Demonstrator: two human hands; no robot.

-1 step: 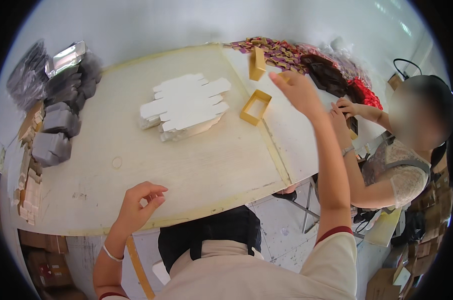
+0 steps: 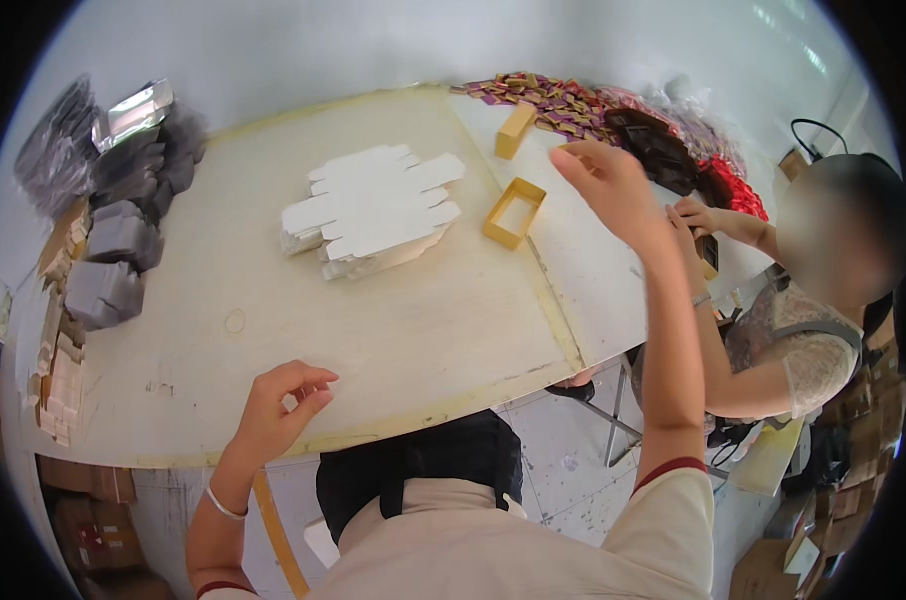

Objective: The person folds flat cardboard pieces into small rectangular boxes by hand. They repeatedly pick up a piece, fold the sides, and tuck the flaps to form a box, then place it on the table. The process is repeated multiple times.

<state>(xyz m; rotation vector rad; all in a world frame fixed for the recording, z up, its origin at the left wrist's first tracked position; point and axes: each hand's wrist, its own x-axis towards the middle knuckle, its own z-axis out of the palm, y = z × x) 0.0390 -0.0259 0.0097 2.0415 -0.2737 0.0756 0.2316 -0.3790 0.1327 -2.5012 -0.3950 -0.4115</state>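
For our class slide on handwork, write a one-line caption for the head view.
Right hand reaches over gold boxes; left hand rests near white flat cartons.

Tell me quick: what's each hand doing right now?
Left hand: loosely curled, empty, at the near edge of the table.
Right hand: raised, reaching beyond the open gold box tray; anything held cannot be told.
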